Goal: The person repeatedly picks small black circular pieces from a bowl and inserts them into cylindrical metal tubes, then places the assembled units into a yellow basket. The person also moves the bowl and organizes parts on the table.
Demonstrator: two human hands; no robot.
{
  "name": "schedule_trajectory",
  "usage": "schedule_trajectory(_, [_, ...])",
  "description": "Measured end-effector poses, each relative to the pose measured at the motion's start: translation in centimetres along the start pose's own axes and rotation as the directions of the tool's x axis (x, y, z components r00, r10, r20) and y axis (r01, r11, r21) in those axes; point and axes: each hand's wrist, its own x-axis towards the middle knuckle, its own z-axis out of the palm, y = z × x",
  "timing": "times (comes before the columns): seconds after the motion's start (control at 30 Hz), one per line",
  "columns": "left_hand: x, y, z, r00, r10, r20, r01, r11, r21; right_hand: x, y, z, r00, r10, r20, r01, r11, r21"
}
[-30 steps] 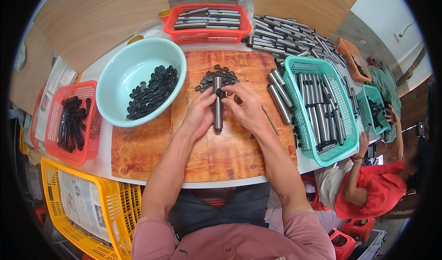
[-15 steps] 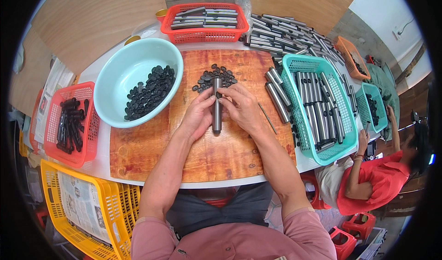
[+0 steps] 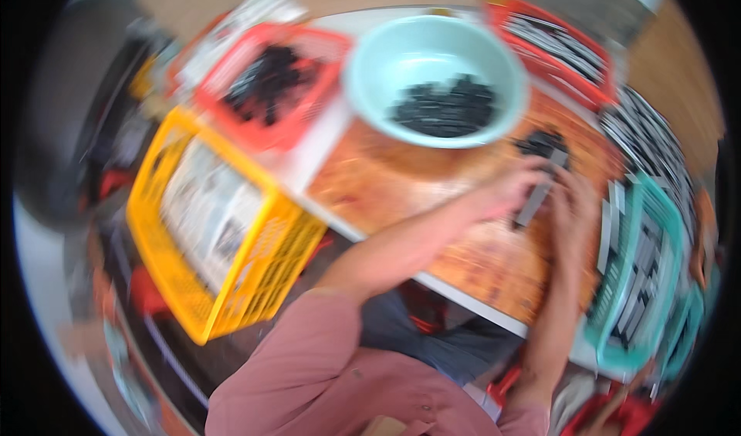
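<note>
A grey metal rod (image 3: 536,196) is held slanting above the wooden board (image 3: 463,243), gripped from both sides. My left hand (image 3: 513,189) closes on it from the left, fingers near its upper half. On the other side, my right hand (image 3: 573,204) has its fingers bent against the rod. Motion smears the fingertips, so any small piece between them cannot be made out. Just beyond the rod's far end lies a pile of small black pieces (image 3: 540,140) on the board.
A pale blue basin (image 3: 363,81) of black pieces stands behind my left forearm. Farther left are a red basket (image 3: 328,46) of dark parts and a yellow crate (image 3: 266,262). Rods fill a green basket (image 3: 598,335) and a red basket (image 3: 602,92). A person in red (image 3: 610,413) is at lower right.
The whole view has swung left, so the board, basin and hands now sit farther right, tilted and blurred. Both hands stay on the metal rod.
</note>
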Motion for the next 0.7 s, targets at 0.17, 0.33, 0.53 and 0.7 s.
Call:
schedule_trajectory(0.17, [0.4,-0.1,-0.1,0.997,0.027,0.075,-0.017,0.991,-0.13,-0.5,2.0,1.7,0.994,0.033,-0.1,-0.025,0.996,0.082])
schedule_trajectory(0.33, [0.6,-0.5,-0.2,0.996,0.057,0.068,-0.052,0.996,-0.076,-0.4,2.6,1.2,0.994,-0.053,-0.1,0.056,0.998,0.032])
schedule_trajectory(0.53, [0.7,-0.5,-0.1,0.998,0.041,0.04,-0.041,0.999,-0.001,-0.2,2.8,1.6,0.982,-0.139,-0.13,0.143,0.989,0.025])
schedule_trajectory(0.7, [0.1,0.0,0.6,0.998,0.06,-0.019,-0.06,0.998,0.027,-0.3,2.2,1.6,0.993,-0.071,-0.093,0.074,0.997,0.035])
